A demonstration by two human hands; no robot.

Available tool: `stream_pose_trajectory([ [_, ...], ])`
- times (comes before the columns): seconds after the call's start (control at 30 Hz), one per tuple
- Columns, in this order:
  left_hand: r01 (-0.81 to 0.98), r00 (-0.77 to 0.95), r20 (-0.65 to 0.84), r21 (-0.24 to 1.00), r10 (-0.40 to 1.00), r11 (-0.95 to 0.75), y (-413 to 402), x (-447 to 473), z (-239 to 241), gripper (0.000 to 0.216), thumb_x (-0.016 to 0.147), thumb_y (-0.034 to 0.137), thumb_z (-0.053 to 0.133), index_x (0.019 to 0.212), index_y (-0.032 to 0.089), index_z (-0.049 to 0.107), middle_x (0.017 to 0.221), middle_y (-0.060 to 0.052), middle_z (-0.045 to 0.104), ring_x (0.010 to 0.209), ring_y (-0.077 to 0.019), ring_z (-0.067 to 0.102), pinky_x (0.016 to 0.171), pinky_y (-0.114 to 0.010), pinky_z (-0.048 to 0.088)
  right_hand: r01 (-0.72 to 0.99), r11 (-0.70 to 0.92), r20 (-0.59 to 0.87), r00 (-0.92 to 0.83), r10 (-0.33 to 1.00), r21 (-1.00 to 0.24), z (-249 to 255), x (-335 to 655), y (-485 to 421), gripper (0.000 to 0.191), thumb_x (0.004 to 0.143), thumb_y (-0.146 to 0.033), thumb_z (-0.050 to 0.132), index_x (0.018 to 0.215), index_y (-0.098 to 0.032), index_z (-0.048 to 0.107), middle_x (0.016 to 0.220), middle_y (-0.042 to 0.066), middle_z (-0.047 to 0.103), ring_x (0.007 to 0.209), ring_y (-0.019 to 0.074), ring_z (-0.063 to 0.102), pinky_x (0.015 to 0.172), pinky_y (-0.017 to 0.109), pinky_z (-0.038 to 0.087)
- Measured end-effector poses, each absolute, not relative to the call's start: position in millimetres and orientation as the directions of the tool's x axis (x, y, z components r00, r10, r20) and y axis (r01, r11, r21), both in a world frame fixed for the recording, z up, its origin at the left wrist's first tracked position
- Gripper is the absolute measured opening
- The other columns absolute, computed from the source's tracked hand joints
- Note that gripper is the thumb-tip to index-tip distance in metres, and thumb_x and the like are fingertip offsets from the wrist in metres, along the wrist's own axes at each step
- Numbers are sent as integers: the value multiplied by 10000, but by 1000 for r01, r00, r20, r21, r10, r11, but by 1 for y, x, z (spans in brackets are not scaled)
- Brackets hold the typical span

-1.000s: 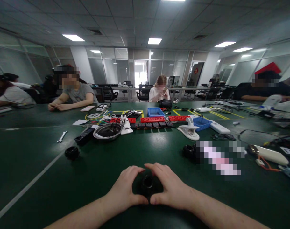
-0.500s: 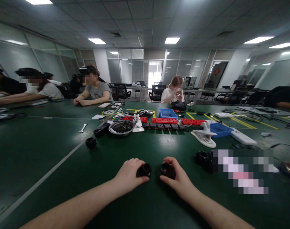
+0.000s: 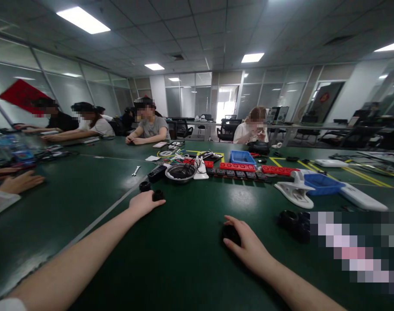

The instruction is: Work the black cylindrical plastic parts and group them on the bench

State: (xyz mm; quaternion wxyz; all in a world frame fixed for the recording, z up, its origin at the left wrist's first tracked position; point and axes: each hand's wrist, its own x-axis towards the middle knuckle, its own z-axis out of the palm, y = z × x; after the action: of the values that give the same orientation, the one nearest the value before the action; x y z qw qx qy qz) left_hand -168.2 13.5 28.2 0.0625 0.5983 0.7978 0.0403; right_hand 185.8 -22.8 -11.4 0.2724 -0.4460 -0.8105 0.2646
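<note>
My left hand (image 3: 142, 203) is closed round a black, round piece with a hollow top (image 3: 158, 195), low over or on the green table. Just behind that hand stands a similar black piece (image 3: 145, 186), very near the held one; I cannot tell whether they touch. My right hand (image 3: 247, 239) rests at the front middle with thumb and fingers curved round another black round piece (image 3: 231, 234), partly hidden by the hand. To the right sit further black pieces (image 3: 288, 219), beside a blurred-out patch.
Across the middle lie a steel bowl (image 3: 180, 179), a white clamp stand (image 3: 201, 169), red socket strips (image 3: 237, 167), and blue trays (image 3: 242, 157). A wrench (image 3: 136, 171) is at the left. Another person's hand (image 3: 23, 183) shows at the left edge; other people sit behind the table.
My left hand has moved left and away from me with its black piece, up to the standing one. My right hand stays round its piece. The view has turned left.
</note>
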Motion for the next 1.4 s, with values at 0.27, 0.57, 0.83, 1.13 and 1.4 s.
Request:
stream_pose_trajectory([
  [0.27,967,-206,-81,136,975,215,-22,-153,30,445,719,609,444,743,189,591,788,-80,642,720,-254,604,540,-281,420,614,492,257,-434,863,-617,-12,185,-26,563,705,-254,592,1225,-173,393,1103,93,516,1055,233,469,940,399,353],
  [0.57,965,-169,-34,198,985,173,3,-145,21,377,775,520,430,936,205,560,922,-71,636,837,-243,600,586,-258,423,623,511,264,-449,854,-592,-10,186,-26,549,745,-301,563,1242,-153,383,1084,98,526,1040,232,480,931,408,358],
  [0.83,981,-114,29,159,993,108,-5,-130,33,368,784,474,459,928,155,573,906,-130,625,824,-293,591,618,-340,445,594,539,303,-455,837,-597,-11,187,-27,509,778,-363,534,1232,-172,405,1091,96,532,1031,235,478,905,397,371],
  [1.13,865,423,114,246,899,-438,-48,-12,47,403,868,382,429,1245,245,386,912,-11,612,869,-184,570,782,-282,419,580,603,581,-256,773,-548,6,198,-27,456,890,-382,208,517,-216,411,542,11,464,583,173,480,624,319,398],
  [1.4,663,683,137,297,718,-687,-24,20,51,505,734,531,570,1138,236,501,1046,-53,542,945,-246,528,783,-321,433,528,494,462,-203,863,-691,0,196,-28,246,858,-327,330,1043,-192,417,675,1,514,571,160,517,553,279,426],
])
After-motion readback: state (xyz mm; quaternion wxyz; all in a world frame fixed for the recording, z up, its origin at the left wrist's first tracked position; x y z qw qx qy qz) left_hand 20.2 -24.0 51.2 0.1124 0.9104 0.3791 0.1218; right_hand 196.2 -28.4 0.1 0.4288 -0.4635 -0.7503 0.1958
